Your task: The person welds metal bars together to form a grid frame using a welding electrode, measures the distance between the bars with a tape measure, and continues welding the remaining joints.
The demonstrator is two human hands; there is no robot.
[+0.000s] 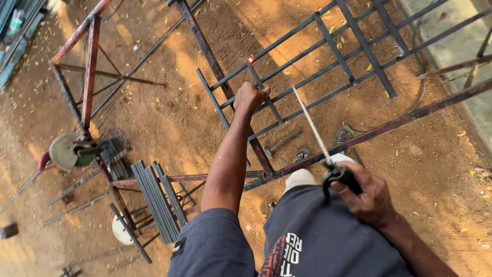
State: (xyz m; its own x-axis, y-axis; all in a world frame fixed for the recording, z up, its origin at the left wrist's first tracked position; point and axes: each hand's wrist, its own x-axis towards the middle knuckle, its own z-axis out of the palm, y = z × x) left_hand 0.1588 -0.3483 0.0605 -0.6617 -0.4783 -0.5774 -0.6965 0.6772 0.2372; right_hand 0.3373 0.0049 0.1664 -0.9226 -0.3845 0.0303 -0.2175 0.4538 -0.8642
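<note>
My left hand [249, 96] is closed around a short grey steel bar [266, 95] that stands in a grey welded metal grille [335, 51] laid across rusty rails. The bar's top end glows orange [250, 59]. My right hand [365, 194] grips a black electrode holder [335, 177] near my waist. A thin welding rod [310, 124] sticks up out of the holder, its tip clear of the grille.
A rusty steel stand [89, 66] rises at the left, with a cut-off saw [77, 150] beside it. A stack of grey steel bars [156, 200] lies on a low rack. A hammer [281, 142] rests on the dirt ground under the grille.
</note>
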